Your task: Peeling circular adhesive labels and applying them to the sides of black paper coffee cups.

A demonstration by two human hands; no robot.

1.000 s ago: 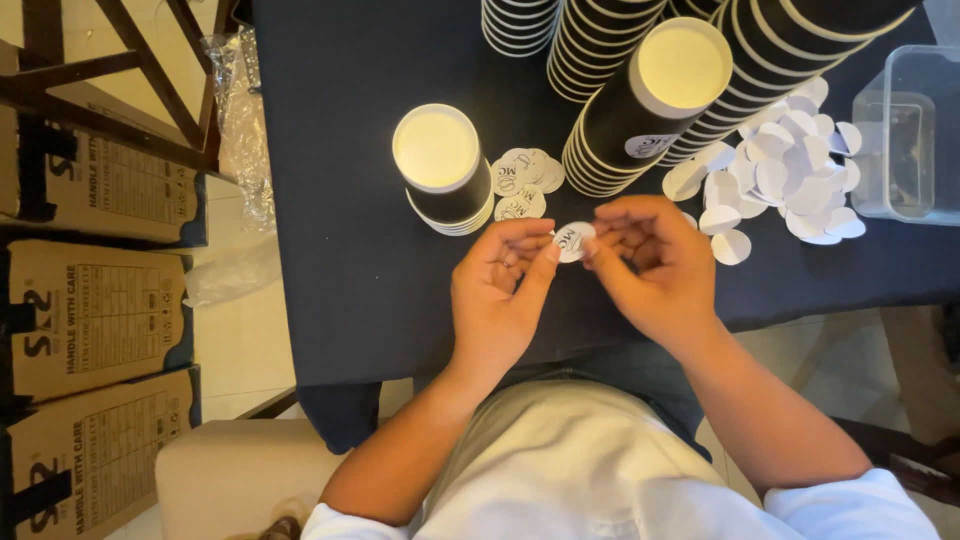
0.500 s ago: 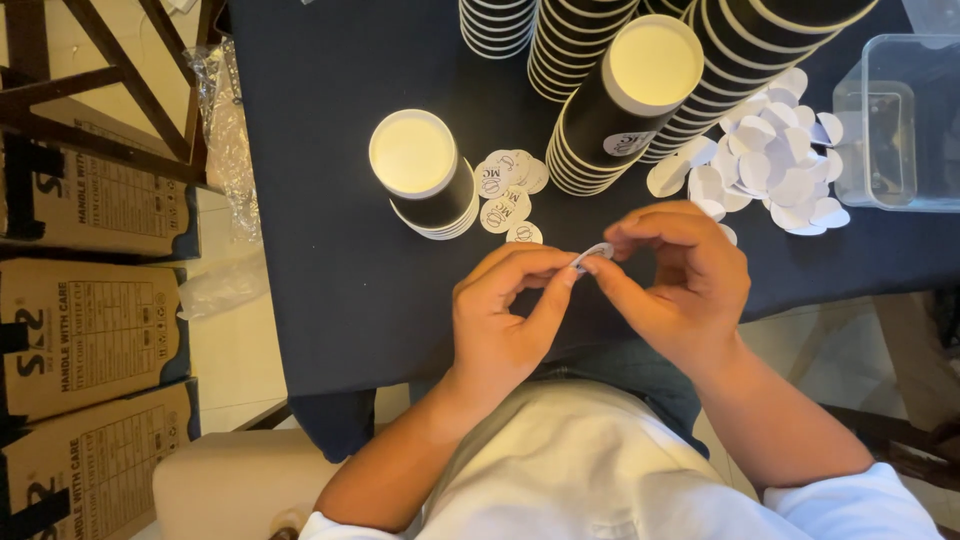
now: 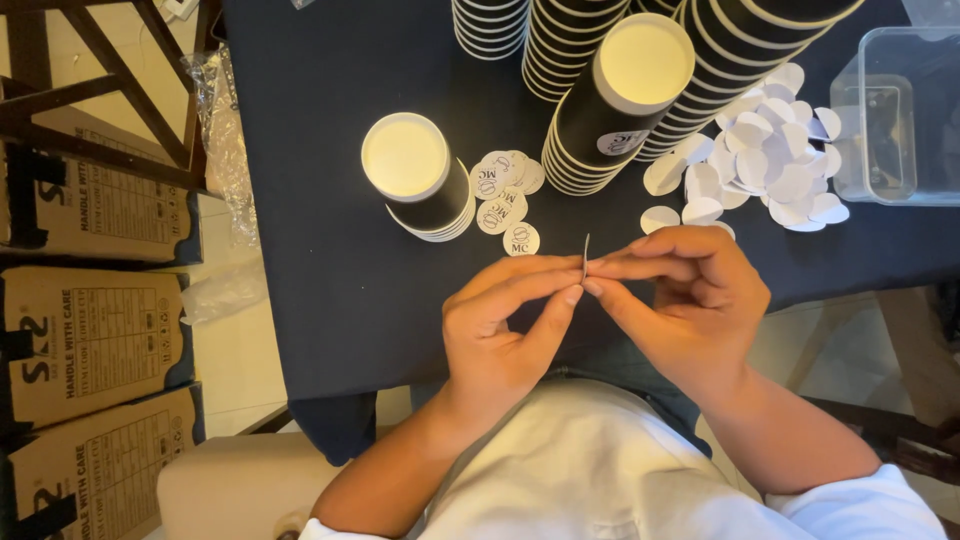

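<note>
Fingertips of my left hand (image 3: 505, 325) and right hand (image 3: 690, 295) meet, pinched together on a small round sticker (image 3: 585, 252) held edge-on above the dark counter (image 3: 330, 250). Both wrists angle inward, near the short stack of black cups (image 3: 420, 180).

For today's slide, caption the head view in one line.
Both hands, left hand and right hand, pinch a round sticker edge-on above a dark table.

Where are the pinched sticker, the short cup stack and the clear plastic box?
sticker (image 3: 585, 250), head view, its thin edge above the fingertips.
short cup stack (image 3: 405, 158), head view, cream base of top cup.
clear plastic box (image 3: 845, 120), head view, left wall.
</note>
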